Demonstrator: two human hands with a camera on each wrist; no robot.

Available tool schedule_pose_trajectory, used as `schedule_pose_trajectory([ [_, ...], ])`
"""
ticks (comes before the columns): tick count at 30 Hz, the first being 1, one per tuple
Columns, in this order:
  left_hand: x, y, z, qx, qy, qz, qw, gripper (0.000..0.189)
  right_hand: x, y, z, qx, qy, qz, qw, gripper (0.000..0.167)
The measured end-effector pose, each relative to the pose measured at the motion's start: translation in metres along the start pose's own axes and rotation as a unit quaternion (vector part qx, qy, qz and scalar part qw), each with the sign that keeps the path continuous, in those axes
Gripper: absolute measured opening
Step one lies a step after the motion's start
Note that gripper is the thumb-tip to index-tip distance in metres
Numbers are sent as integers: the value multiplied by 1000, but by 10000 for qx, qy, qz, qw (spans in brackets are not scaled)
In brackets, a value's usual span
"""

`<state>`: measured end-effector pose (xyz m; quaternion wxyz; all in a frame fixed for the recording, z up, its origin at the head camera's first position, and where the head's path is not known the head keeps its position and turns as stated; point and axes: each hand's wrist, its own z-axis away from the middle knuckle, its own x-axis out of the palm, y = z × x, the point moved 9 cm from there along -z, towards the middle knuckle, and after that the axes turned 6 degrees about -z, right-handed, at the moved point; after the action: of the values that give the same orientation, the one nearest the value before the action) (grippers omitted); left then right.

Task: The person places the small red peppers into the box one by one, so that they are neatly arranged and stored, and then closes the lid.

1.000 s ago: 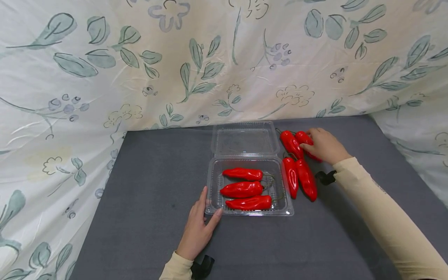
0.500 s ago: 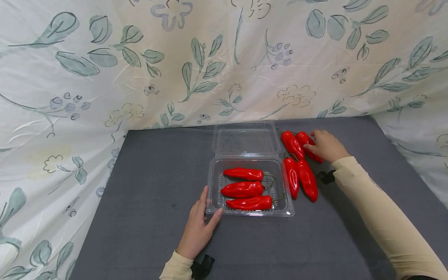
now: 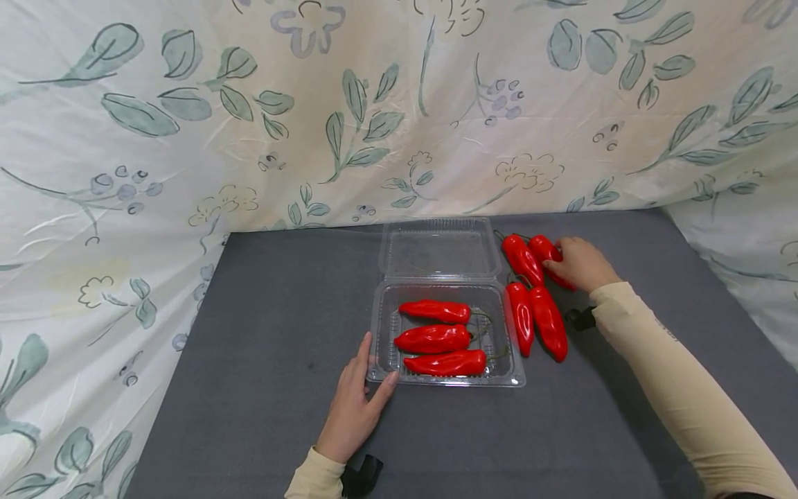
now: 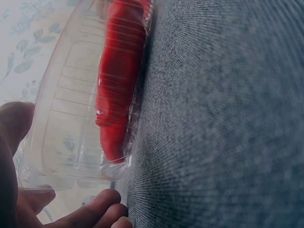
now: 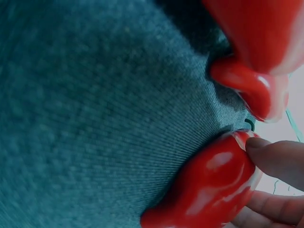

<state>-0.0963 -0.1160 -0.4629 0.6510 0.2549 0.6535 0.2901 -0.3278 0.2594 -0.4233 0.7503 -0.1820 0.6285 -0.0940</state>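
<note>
At the right end of a loose group, my right hand [image 3: 582,265] pinches a red pepper [image 3: 544,247]. In the right wrist view, the thumb [image 5: 273,159] presses near that pepper's stem end, with fingers against its far side. Left of it lies another red pepper [image 3: 522,259]; two more, a slim one [image 3: 520,320] and a wide one [image 3: 548,324], point toward the front. My left hand [image 3: 350,412], fingers extended, touches the front left corner of a clear plastic clamshell box [image 3: 377,322]. Three red peppers [image 3: 433,339] lie side by side in its base, green stems to the right.
The box's hinged lid [image 3: 438,249] lies folded back behind the base. A grey cloth [image 3: 280,312] covers the table. Leaf-patterned fabric [image 3: 299,138] hangs behind and at both sides. The loose peppers sit close along the box's right edge.
My right hand has shifted slightly toward the front, and its fingers have drawn in on the pepper. The left hand stays at the box corner, and the peppers in the box have not moved.
</note>
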Motion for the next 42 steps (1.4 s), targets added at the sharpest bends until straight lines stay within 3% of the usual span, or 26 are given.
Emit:
schedule_pose_trajectory([
  [22,-2,2,2,65,83,-5,9999,83,-5,-2,3,-127,456,-64,9989,49],
  [42,-3,-1,4,38,-6,2,10000,84,-21,-15,21,-226,1090,-319,9933,48],
])
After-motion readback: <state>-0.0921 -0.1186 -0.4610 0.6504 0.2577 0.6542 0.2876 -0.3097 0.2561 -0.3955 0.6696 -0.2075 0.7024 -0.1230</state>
